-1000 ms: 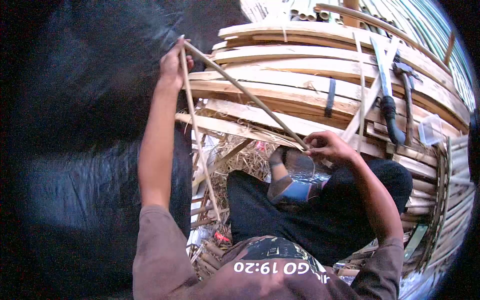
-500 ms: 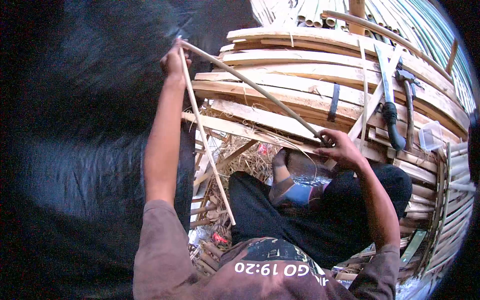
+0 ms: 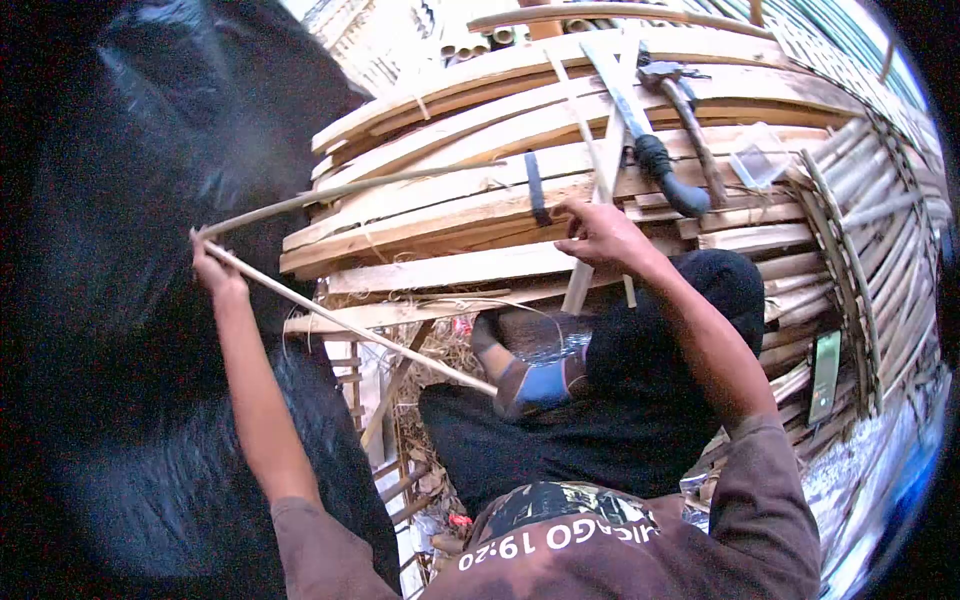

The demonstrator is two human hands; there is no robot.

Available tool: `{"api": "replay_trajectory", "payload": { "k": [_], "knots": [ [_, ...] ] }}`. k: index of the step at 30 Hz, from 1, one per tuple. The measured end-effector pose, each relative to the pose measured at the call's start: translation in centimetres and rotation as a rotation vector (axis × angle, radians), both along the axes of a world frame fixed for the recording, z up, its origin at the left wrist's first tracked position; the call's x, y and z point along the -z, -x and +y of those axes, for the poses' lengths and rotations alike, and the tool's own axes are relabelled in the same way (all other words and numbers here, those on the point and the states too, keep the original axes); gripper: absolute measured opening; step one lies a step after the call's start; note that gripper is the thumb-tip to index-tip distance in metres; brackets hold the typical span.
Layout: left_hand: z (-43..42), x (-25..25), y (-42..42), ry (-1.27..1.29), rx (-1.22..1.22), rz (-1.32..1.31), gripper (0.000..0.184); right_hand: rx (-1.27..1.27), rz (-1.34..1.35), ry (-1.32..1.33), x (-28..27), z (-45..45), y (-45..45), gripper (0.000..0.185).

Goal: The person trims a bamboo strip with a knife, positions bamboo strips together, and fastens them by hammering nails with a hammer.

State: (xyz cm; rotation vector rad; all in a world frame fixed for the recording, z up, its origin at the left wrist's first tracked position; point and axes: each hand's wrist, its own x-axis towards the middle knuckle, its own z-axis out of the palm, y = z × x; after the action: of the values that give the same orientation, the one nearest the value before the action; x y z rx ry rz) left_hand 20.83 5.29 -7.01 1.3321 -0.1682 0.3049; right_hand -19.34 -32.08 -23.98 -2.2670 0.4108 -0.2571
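Observation:
Far out on the left, my left hand (image 3: 220, 274) is closed around the meeting point of two thin bamboo lengths. The upper bamboo length (image 3: 350, 187) runs right over the boards, its far end loose. A paler bamboo length (image 3: 350, 326) slants down toward my foot. Whether they are one folded strip or two pieces, I cannot tell. My right hand (image 3: 605, 236) hovers over the boards with fingers apart and slightly curled, holding nothing visible. Behind it passes a flat pale slat (image 3: 612, 135). A machete (image 3: 650, 150) with a black-wrapped handle lies farther right, next to a hammer (image 3: 694, 130).
Long wooden boards (image 3: 450, 272) form the work surface. A clear plastic container (image 3: 760, 155) and a phone (image 3: 825, 375) lie at the right. Black sheeting (image 3: 150, 400) covers the left side. Shavings (image 3: 412, 395) lie below, near my foot (image 3: 535, 385).
My right hand has let go of the upper bamboo length, whose end now lies away from it. My left hand has moved left and down in view; the camera view has turned and shifted.

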Motion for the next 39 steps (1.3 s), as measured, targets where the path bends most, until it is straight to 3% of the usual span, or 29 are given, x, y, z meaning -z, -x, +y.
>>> {"api": "replay_trajectory", "payload": {
  "k": [7, 11, 14, 18, 20, 23, 25, 27, 29, 31, 33, 35, 37, 39],
  "knots": [
    [3.3, 2.7, -3.0, 0.251, -0.196, 0.115, 0.033, 0.003, -0.061, 0.154, -0.1, -1.4, 0.7, 0.049],
    [3.9, 7.7, -2.9, 0.478, -0.252, 0.123, 0.039, 0.055, -0.037, 0.088, -1.3, -1.5, 1.1, 0.047],
    [3.9, 14.7, -3.5, 0.607, -0.281, 0.276, 0.043, 0.082, -0.063, 0.116, -0.4, -1.4, 0.9, 0.046],
    [-2.2, 20.5, 2.2, 0.728, -0.282, 0.471, 0.043, 0.006, 0.057, -0.012, -2.5, 0.2, 1.0, 0.048],
    [-5.3, 22.6, 4.3, 0.735, -0.252, 0.532, 0.041, -0.090, 0.049, -0.044, 0.1, 0.5, 0.1, 0.052],
    [-9.7, 25.2, 5.7, 0.773, -0.196, 0.594, 0.036, -0.199, 0.184, -0.055, -0.4, 1.9, 0.0, 0.056],
    [-14.0, 21.4, 10.7, 0.861, -0.229, 0.665, 0.031, -0.224, 0.176, -0.066, -0.4, 2.2, 0.1, 0.058],
    [-16.3, 21.8, 11.5, 0.831, -0.186, 0.670, 0.028, -0.194, 0.180, -0.130, -1.3, 2.3, 0.3, 0.059],
    [-18.1, 22.2, 12.1, 0.806, -0.150, 0.663, 0.026, -0.174, 0.016, -0.078, 0.9, 2.0, -0.6, 0.070],
    [-20.3, 21.6, 13.9, 0.867, -0.081, 0.575, 0.026, -0.074, -0.006, -0.210, -1.2, 2.7, -0.3, 0.086],
    [-22.2, 20.6, 15.1, 0.839, -0.107, 0.621, 0.025, 0.012, -0.059, -0.287, -1.0, 2.7, -0.9, 0.085],
    [-23.6, 20.0, 16.5, 0.893, -0.080, 0.574, 0.025, 0.039, -0.115, -0.571, -1.7, 2.5, -1.0, 0.075],
    [-24.2, 20.7, 16.8, 0.866, -0.006, 0.563, 0.029, 0.093, -0.317, -0.761, -1.7, 2.7, -1.7, 0.052],
    [-24.4, 21.5, 16.3, 0.902, 0.080, 0.554, 0.037, 0.102, -0.284, -0.732, -2.4, 1.8, -1.6, 0.052]
  ]
}}
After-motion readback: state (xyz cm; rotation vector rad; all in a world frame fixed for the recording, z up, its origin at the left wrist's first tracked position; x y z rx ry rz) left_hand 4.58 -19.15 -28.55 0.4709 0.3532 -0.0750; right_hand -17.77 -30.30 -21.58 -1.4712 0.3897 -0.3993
